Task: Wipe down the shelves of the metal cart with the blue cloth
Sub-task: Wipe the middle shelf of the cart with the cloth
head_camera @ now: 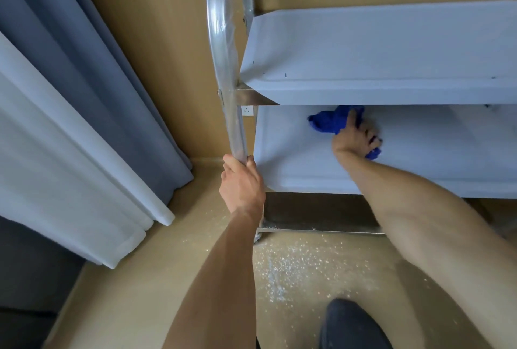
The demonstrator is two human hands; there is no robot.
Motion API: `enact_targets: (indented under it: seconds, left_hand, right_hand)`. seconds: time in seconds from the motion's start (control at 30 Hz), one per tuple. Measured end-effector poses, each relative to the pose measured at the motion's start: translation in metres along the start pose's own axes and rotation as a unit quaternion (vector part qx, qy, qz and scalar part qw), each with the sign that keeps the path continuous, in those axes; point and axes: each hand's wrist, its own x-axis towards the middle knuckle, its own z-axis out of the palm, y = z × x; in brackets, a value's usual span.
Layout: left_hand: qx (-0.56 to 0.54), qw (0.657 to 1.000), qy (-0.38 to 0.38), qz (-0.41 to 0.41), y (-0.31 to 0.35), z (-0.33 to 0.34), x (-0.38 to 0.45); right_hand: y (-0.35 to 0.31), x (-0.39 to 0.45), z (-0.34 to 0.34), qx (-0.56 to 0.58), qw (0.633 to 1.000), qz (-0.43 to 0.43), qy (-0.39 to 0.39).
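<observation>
Right hand [354, 139] grip clamped on blue cloth [333, 121], partly hidden under upper shelf [391, 52]; left hand [242, 183] grips cart post [226, 69].

A vivid royal-blue cloth [333, 122] stands out against the pale, whitish-blue middle shelf [419, 153] of a metal cart, whose top shelf [377, 46] shows the same pale tone marked by a few tiny dark specks along its front edge. The cart's tubular frame [223, 49] is shiny silver under clear, glinting film. The wall [167, 41] is plain tan; the floor [307, 270] is tan, flecked with white speckles. At left hang a slate-blue curtain [84, 69] and a white one [56, 153].
</observation>
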Motion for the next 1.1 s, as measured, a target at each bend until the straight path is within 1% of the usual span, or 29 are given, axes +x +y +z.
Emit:
enact_targets:
  seconds: [0.03,0.1,0.17,0.23,0.3,0.37,0.43,0.47,0.53,0.6,0.7,0.8,0.83,0.87,0.93,1.0,1.03,1.1]
  left_hand:
    - [-0.001,1.000,0.001,0.001,0.001,0.000,0.001]
    - [-0.004,1.000,0.000,0.000,0.000,0.000,0.002]
    - [-0.004,1.000,-0.001,0.005,-0.002,0.000,0.004]
    - [-0.005,1.000,0.005,0.006,-0.006,0.001,0.005]
    - [-0.011,1.000,0.011,-0.004,-0.011,0.003,0.008]
    - [-0.015,1.000,0.010,-0.019,-0.013,0.004,0.012]
    - [-0.022,0.999,0.010,-0.034,-0.016,0.001,0.015]
    - [-0.027,0.999,0.008,-0.040,-0.017,-0.001,0.016]
    - [-0.030,0.998,-0.001,-0.051,-0.015,-0.006,0.015]
    - [-0.035,0.997,-0.020,-0.069,-0.008,-0.012,0.012]
    - [-0.042,0.994,-0.053,-0.088,0.000,-0.022,0.010]
    - [-0.031,0.991,-0.116,-0.063,-0.009,-0.038,0.012]
    - [-0.024,0.989,-0.137,-0.053,-0.012,-0.043,0.012]
    - [-0.022,0.987,-0.151,-0.047,-0.014,-0.048,0.011]
    - [-0.025,0.987,-0.155,-0.040,-0.015,-0.053,0.011]
    - [-0.025,0.989,-0.145,-0.035,-0.011,-0.052,0.011]
    - [-0.021,0.989,-0.145,-0.031,-0.010,-0.050,0.011]
    - [-0.008,0.988,-0.153,-0.025,-0.008,-0.048,0.010]
  right_hand:
    - [0.001,0.012,-0.001,0.001,1.000,0.008,-0.015]
    - [-0.013,0.032,0.005,0.002,0.999,-0.008,-0.039]
    - [-0.042,0.041,0.017,-0.008,0.996,-0.043,-0.076]
    - [-0.079,0.033,0.031,-0.005,0.990,-0.080,-0.113]
    - [-0.114,0.007,0.046,0.034,0.982,-0.141,-0.122]
    - [-0.139,-0.029,0.052,0.066,0.963,-0.232,-0.123]
    - [-0.146,-0.058,0.049,0.079,0.941,-0.303,-0.131]
    - [-0.144,-0.068,0.045,0.084,0.934,-0.318,-0.143]
    - [-0.130,-0.083,0.032,0.082,0.927,-0.327,-0.162]
    - [-0.110,-0.106,0.022,0.063,0.929,-0.331,-0.151]
    - [-0.087,-0.159,0.011,0.069,0.937,-0.316,-0.132]
    - [-0.071,-0.212,0.006,0.082,0.956,-0.267,-0.093]
    - [-0.065,-0.225,0.006,0.089,0.959,-0.258,-0.077]
    - [-0.059,-0.233,0.007,0.093,0.958,-0.267,-0.054]
    - [-0.046,-0.235,0.007,0.073,0.944,-0.322,-0.013]
    - [-0.033,-0.216,0.002,0.042,0.939,-0.343,0.002]
    - [-0.024,-0.203,0.000,0.029,0.944,-0.328,0.010]
    - [0.003,-0.176,-0.006,0.015,0.965,-0.258,0.040]
